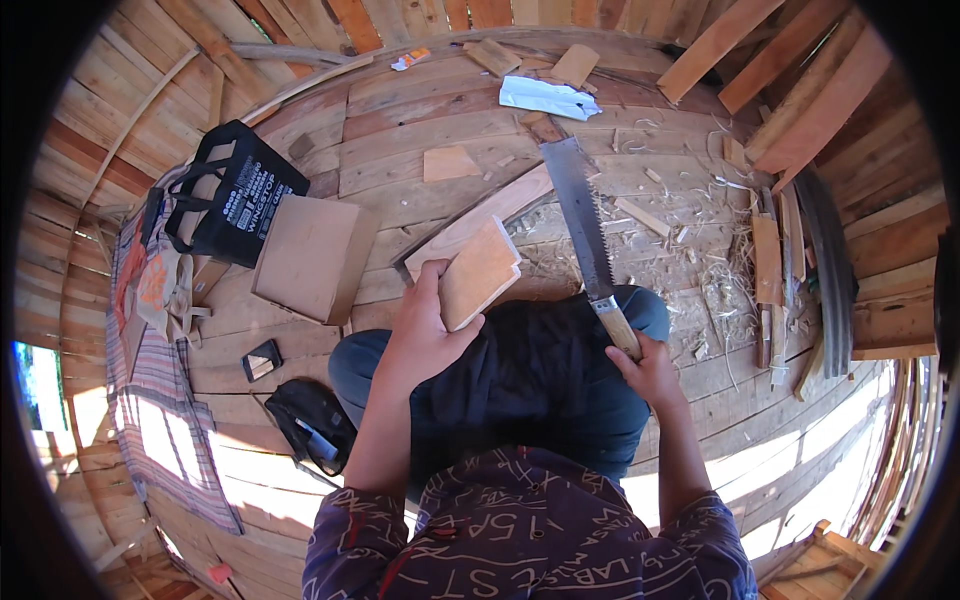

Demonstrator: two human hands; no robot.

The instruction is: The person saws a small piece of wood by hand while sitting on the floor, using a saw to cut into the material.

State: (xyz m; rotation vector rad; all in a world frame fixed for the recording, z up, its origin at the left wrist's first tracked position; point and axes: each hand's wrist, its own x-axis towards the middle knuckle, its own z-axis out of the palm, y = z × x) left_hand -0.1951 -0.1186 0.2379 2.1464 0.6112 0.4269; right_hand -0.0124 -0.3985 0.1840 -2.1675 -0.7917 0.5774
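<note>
My left hand [425,335] is closed around a short, flat piece of wooden board [478,275], its thumb along the near edge and its fingers at the left side. The board's far right edge looks notched. In my right hand [650,373] is a handsaw [583,215], gripped by its wooden handle [617,328]. Its toothed blade points away from me, with the teeth toward the right. The blade and the board are apart. Beyond the board in my left hand, a longer plank [500,205] lies slantwise on the floor.
Wood shavings [690,280] and offcuts litter the floor to the right. A cardboard box [312,258] and a black bag [235,195] stand at left, near a small black backpack [312,425]. Boards [830,95] lean at the far right. A white sheet [548,98] lies at the back.
</note>
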